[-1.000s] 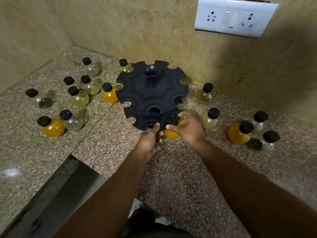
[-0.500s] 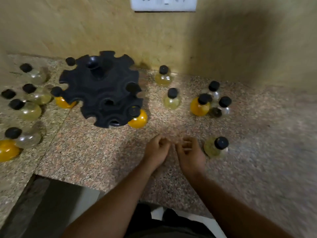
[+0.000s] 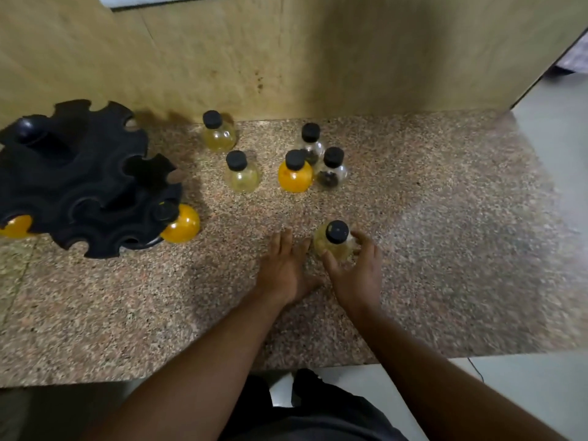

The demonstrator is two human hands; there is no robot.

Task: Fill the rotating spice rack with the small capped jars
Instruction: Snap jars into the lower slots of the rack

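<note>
The black rotating spice rack (image 3: 73, 179) stands at the left of the granite counter. An orange jar (image 3: 181, 226) with a black cap sits in a slot at the rack's near right edge, and another orange jar (image 3: 16, 226) shows at its left edge. My right hand (image 3: 354, 272) curls its thumb and fingers round a pale yellow capped jar (image 3: 334, 241) standing on the counter. Just left of that jar, my left hand (image 3: 283, 268) lies flat on the counter with straight fingers and holds nothing.
Several loose capped jars stand near the wall: two pale yellow jars (image 3: 219, 132) (image 3: 240, 175), an orange jar (image 3: 294, 175) and two clear jars with dark contents (image 3: 311, 143) (image 3: 332, 170). The counter's front edge (image 3: 191, 375) runs below my arms; floor lies right.
The view has swung right, away from the rack. Both hands left the rack's front slot and moved right; my right hand has closed round the pale yellow jar.
</note>
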